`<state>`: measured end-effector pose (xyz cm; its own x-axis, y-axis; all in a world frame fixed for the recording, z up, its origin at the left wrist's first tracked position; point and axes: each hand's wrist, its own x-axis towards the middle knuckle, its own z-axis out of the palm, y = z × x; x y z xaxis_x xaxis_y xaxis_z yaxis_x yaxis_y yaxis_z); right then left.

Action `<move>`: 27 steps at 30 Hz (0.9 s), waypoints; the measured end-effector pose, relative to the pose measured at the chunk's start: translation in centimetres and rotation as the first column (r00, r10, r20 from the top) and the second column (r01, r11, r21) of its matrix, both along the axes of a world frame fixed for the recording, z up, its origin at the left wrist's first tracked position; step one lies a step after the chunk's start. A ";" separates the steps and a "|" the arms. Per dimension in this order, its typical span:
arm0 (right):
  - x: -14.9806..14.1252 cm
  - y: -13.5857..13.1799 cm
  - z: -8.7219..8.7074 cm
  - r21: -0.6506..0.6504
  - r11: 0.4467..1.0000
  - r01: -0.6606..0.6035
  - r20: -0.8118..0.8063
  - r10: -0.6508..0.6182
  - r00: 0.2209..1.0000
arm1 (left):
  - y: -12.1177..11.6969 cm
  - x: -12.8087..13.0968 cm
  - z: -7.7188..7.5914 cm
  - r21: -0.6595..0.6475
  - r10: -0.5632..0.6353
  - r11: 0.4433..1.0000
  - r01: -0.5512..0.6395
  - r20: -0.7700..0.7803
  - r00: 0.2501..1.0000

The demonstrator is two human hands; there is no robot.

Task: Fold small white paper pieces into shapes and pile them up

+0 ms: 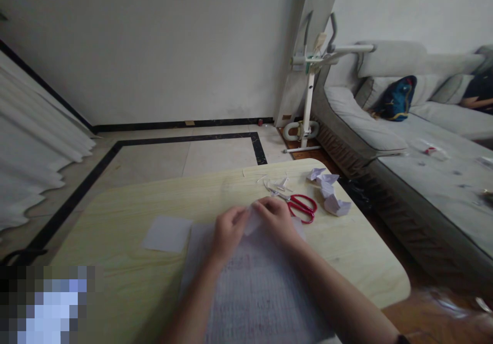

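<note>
Between my two hands is a small piece of white paper (252,221), partly hidden by the fingers. My left hand (230,231) pinches its left edge. My right hand (278,220) grips its upper right side, fingers curled. Both hands are above a large sheet with handwriting (254,292) on the table. Just beyond the right hand lie red-handled scissors (302,206), their blades pointing left among paper scraps (283,183). Left of the written sheet rests a square of white paper (168,234). Several folded paper pieces (329,187) sit near the table's far right corner.
The light wooden table (115,282) has rounded corners. To the right stands a grey sofa (435,179) with a blue backpack (399,99) on it; a person's arm (479,101) shows at the edge. White exercise equipment (308,97) stands by the wall, a white curtain (31,149) at left.
</note>
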<state>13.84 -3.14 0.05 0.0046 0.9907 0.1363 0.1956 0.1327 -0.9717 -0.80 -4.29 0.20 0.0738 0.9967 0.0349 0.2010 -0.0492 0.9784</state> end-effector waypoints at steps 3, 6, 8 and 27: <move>-0.1 0.2 -0.1 -0.084 0.996 0.023 -0.093 -0.031 0.995 | 0.0 0.0 0.0 0.024 0.075 0.997 -0.075 -0.012 0.997; -0.1 0.4 -0.2 -0.160 0.987 0.026 -0.166 -0.053 0.985 | 0.1 -0.1 0.0 0.033 0.168 0.985 -0.167 -0.014 0.986; 0.0 0.4 -0.2 -0.179 0.984 0.020 -0.179 -0.053 0.982 | 0.2 -0.2 0.1 0.027 0.200 0.979 -0.200 -0.005 0.980; -0.1 0.5 -0.3 -0.191 0.981 0.040 -0.344 -0.105 0.933 | 0.1 -0.2 0.4 -0.052 0.133 0.990 -0.128 0.109 0.985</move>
<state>13.78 -2.59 -0.22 0.0923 0.9936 -0.0653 -0.1593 -0.0500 -0.9860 -1.00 -4.17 0.61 -0.0591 0.9982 -0.0092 0.0922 0.0146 0.9956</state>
